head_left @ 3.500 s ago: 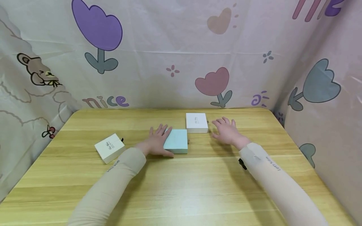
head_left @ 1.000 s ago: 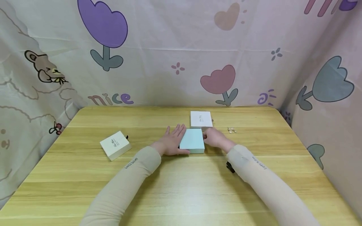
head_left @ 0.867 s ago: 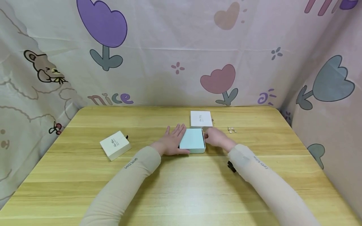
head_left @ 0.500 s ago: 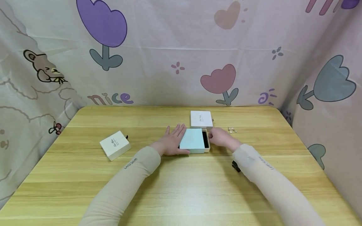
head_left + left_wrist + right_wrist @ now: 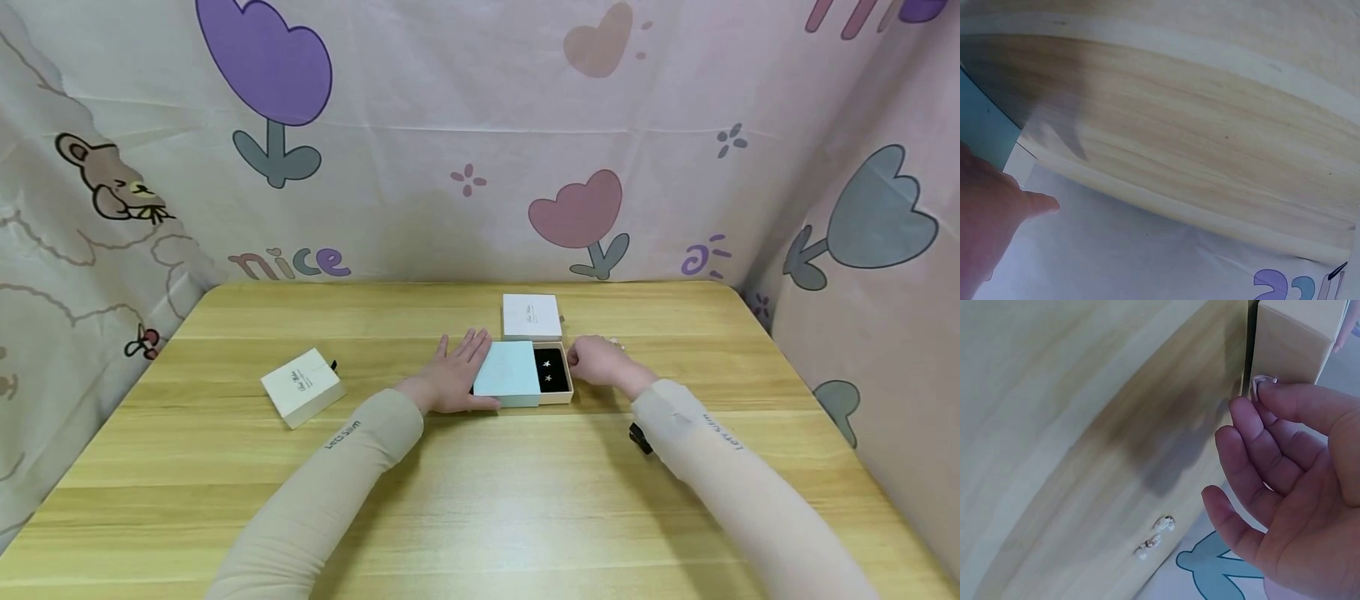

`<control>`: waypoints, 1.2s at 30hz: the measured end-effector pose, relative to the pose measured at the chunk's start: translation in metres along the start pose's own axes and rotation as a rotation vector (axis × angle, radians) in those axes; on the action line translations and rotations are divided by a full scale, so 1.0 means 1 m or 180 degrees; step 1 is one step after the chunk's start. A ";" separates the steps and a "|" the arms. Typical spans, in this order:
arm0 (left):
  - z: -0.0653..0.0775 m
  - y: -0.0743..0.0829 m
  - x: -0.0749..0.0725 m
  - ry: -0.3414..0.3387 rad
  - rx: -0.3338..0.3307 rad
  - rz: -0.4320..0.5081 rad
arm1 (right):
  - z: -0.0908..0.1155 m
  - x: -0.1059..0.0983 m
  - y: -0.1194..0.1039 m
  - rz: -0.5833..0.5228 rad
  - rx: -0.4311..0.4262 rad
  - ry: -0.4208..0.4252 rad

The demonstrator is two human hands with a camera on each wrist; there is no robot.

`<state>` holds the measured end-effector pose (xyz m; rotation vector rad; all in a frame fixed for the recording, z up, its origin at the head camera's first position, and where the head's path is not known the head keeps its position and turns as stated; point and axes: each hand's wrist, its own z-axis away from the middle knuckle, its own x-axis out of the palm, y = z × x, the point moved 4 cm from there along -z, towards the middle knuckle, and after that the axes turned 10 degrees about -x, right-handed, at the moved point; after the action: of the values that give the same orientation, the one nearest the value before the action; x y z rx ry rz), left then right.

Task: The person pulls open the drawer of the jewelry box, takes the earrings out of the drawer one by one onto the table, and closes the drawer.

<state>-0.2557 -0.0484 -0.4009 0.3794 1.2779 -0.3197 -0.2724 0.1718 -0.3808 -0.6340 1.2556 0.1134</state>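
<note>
In the head view a light blue drawer-style box (image 5: 508, 369) lies mid-table. My left hand (image 5: 448, 380) rests against its left side with straight, spread fingers, the thumb along the front. On the right, the pale drawer (image 5: 557, 398) is partly out of the sleeve. Its black lining carries two small star-shaped earrings (image 5: 547, 364). My right hand (image 5: 600, 362) is at the drawer's right end. The right wrist view shows its thumb and forefinger pinching a small ribbon pull tab (image 5: 1264, 379) on the drawer's end, other fingers loosely curved.
A white box (image 5: 531, 314) stands just behind the blue one. Another white box (image 5: 302, 383) sits angled at the left. Several small pale jewellery pieces (image 5: 1163, 524) lie on the wooden table (image 5: 480, 500) beyond my right hand. A printed curtain (image 5: 405, 167) borders the back.
The right hand first hovered at the right, then reached the blue box and moved right, drawing the drawer out and uncovering the star earrings. The left hand and blue sleeve shifted right earlier, then stayed put.
</note>
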 end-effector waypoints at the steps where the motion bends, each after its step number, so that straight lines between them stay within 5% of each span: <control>1: 0.000 0.000 0.000 -0.0001 0.0000 0.0004 | 0.000 0.000 0.001 0.0016 0.0003 -0.0003; 10: -0.002 -0.001 0.000 0.0035 0.0008 0.0013 | 0.001 -0.008 -0.002 0.0268 0.0064 0.0093; 15: -0.003 -0.002 0.002 0.0019 0.0001 0.0010 | 0.001 -0.015 -0.010 0.0563 0.0017 0.0628; 20: -0.002 -0.002 0.002 0.0017 0.0000 0.0016 | 0.001 -0.010 -0.025 0.0978 -0.0332 0.1023; 25: -0.001 -0.002 0.002 0.0020 0.0006 0.0032 | 0.000 0.004 -0.036 0.1380 -0.0605 0.0953; 36: -0.002 -0.002 0.003 0.0012 -0.0007 0.0036 | -0.001 0.012 -0.042 0.1610 -0.0522 0.0909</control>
<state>-0.2572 -0.0490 -0.4042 0.3855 1.2793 -0.3080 -0.2524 0.1339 -0.3759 -0.4694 1.6774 0.5659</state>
